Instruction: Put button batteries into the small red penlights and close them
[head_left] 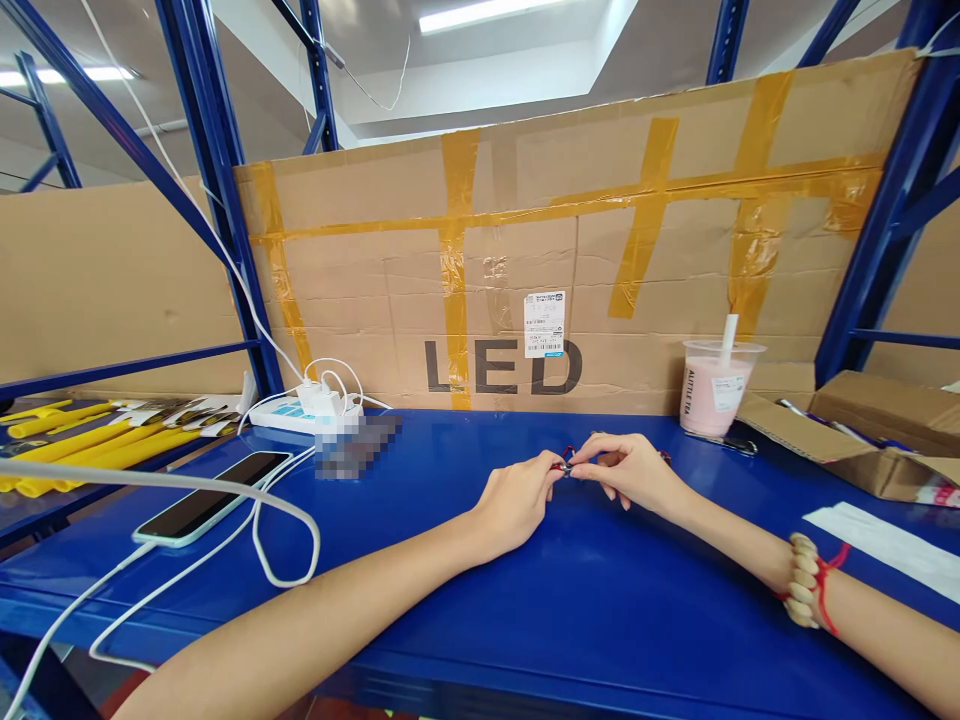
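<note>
Near the middle of the blue table (450,640), my two hands meet over a small dark and red item (564,466), too small to identify. My left hand (517,505) pinches its left side between thumb and fingers. From the right, my right hand (626,470) holds the other side with thumb and index finger, its other fingers curled below. A bit of red shows just above the fingertips and another behind my right hand. A beaded bracelet (802,580) and a red string circle my right wrist.
A phone (214,497), white cables and a power strip (289,414) lie at the left, beside yellow-handled tools (105,450). A pink drink cup (716,390), an open cardboard box (885,430) and white paper (889,545) are at the right. Cardboard (360,290) stands behind.
</note>
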